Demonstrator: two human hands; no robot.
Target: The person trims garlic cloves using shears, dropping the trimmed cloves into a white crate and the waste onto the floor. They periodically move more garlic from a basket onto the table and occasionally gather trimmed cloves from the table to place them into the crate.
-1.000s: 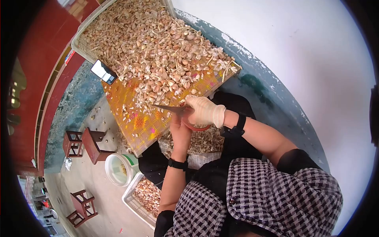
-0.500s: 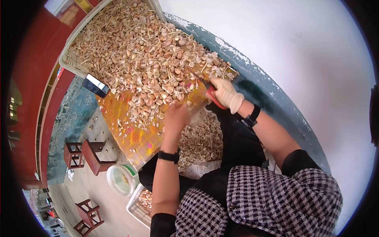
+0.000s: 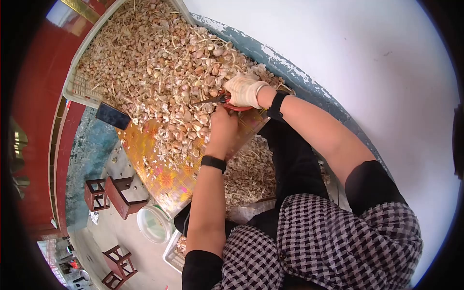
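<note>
A pale glove covers my right hand (image 3: 245, 91), which is closed round the red handles of a pair of scissors (image 3: 210, 100). The blades point left over a large heap of garlic cloves (image 3: 169, 72) with dry skins and stems. Just below the scissors, my bare left hand (image 3: 223, 126) is at the near edge of the heap with its fingers curled together. What those fingers hold, if anything, is hidden. Under both hands lies a yellow flowered tabletop (image 3: 164, 176).
A white plastic basket (image 3: 72, 89) lies tipped at the heap's far left, with a phone (image 3: 113, 116) beside it. Garlic skins (image 3: 249, 169) fill the space below the table edge. A clear bucket (image 3: 153, 224) and wooden stools (image 3: 126, 195) stand on the floor. A wall runs along the right.
My right hand has moved left with the scissors, whose blades now point left. My left hand has shifted up and right, close to the scissors.
</note>
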